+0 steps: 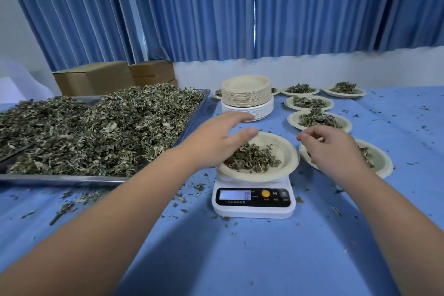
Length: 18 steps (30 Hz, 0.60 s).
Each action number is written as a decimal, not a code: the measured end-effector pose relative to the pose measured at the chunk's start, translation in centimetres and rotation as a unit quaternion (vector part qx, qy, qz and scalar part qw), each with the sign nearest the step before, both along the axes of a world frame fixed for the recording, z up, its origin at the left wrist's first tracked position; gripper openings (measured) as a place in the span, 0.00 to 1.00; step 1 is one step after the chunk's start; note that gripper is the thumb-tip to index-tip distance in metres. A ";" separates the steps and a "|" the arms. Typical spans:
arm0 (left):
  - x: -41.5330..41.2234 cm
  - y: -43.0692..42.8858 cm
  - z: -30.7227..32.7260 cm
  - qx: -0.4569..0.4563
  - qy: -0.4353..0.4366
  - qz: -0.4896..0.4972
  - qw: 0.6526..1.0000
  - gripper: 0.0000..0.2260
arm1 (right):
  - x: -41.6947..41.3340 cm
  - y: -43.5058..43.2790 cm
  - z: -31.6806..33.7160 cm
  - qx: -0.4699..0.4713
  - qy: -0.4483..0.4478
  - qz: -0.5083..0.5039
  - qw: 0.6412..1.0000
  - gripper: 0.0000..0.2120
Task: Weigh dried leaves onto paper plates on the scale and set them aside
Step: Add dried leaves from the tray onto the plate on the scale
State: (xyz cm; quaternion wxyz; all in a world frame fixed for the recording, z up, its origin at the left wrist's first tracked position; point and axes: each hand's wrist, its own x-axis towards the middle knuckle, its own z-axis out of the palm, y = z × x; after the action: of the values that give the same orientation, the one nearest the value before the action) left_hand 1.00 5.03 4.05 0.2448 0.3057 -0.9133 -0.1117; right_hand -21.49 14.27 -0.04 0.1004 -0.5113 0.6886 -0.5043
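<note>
Left grip (pixel 223 137) is spread wide over the dried leaves (pixel 252 158); the right grip's (pixel 336 149) hold cannot be told. The paper plate (pixel 287 149) looks light and bendy, so both edges should be held.

Both forearms extended forward, bare. Left hand (pixel 216 139) palm down, fingers spread. Right hand (pixel 335 150) fingers curled inward.

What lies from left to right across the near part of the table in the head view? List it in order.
metal tray heaped with dried leaves → left hand → paper plate on the scale → right hand → filled plate, partly behind that hand
</note>
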 end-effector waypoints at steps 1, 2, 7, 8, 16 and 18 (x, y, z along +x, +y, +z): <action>0.8 -0.5 0.1 -0.012 0.025 0.017 0.999 0.31 | 0.1 0.0 0.0 -0.002 0.005 -0.001 1.000 0.10; 1.6 -1.1 0.1 -0.027 0.046 0.037 0.998 0.27 | 0.2 0.0 0.1 -0.005 0.008 -0.002 1.000 0.09; 6.6 -5.7 -1.1 -0.036 0.016 0.192 0.981 0.12 | 0.4 0.0 0.2 -0.008 0.011 -0.005 1.000 0.10; 7.6 -6.5 -1.6 -0.008 -0.034 0.222 0.975 0.17 | 0.4 0.0 0.2 -0.006 0.012 -0.005 1.000 0.10; 10.2 -6.7 -3.1 0.189 -0.157 0.289 0.925 0.37 | 0.4 -0.1 0.0 0.010 0.022 -0.009 1.000 0.10; 10.7 -6.3 -3.2 0.137 -0.148 0.295 0.934 0.35 | 0.4 -0.2 0.0 0.017 0.027 -0.009 0.999 0.10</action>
State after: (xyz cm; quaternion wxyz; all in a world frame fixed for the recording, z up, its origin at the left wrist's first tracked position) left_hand 11.69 -1.31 0.89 0.0846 0.6051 -0.7837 -0.1121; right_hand -21.06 14.04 -0.03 0.0855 -0.5167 0.7040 -0.4796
